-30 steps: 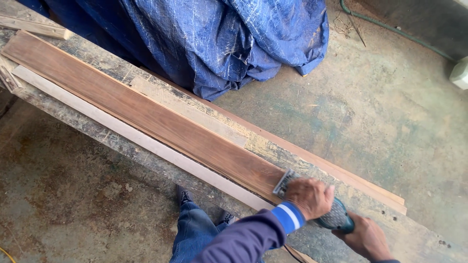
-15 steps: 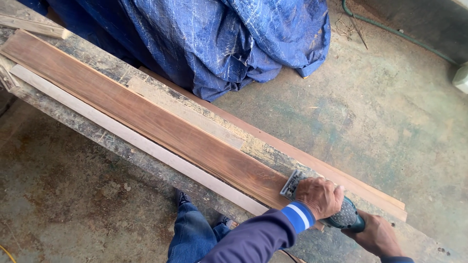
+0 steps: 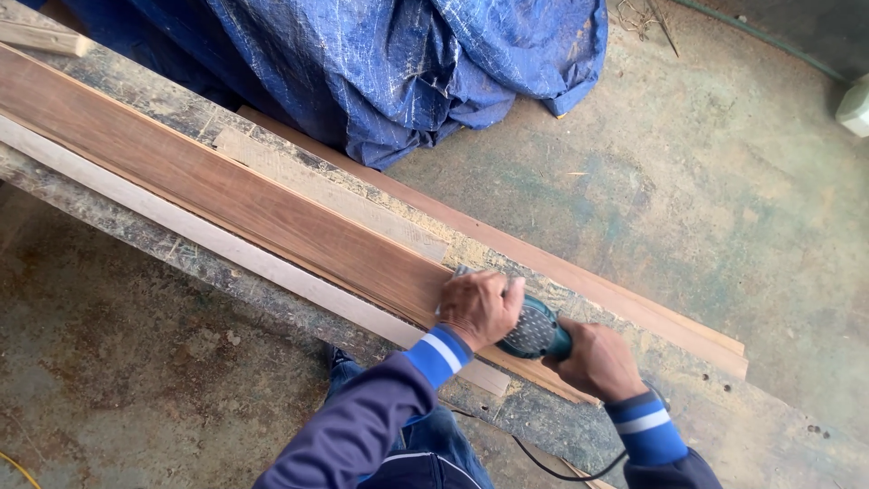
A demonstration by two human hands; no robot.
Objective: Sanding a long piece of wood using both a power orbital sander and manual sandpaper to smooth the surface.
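From the head view, the left hand (image 3: pixel 480 306) presses down over the front of a teal sander (image 3: pixel 536 330) (its pad on the dark plank (image 3: pixel 226 195) near the bench's (image 3: pixel 136 237) near edge) while the right hand (image 3: pixel 597 360) grips its rear handle.

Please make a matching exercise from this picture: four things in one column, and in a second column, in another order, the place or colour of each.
Things:
1. left hand
2. right hand
3. tarp
4. pale strip

Descriptions:
A. blue, crumpled on the floor beyond the bench
B. pressed on the front of the teal sander
C. lies along the near edge of the brown plank
D. grips the sander's rear handle

Pairs: 1-B, 2-D, 3-A, 4-C
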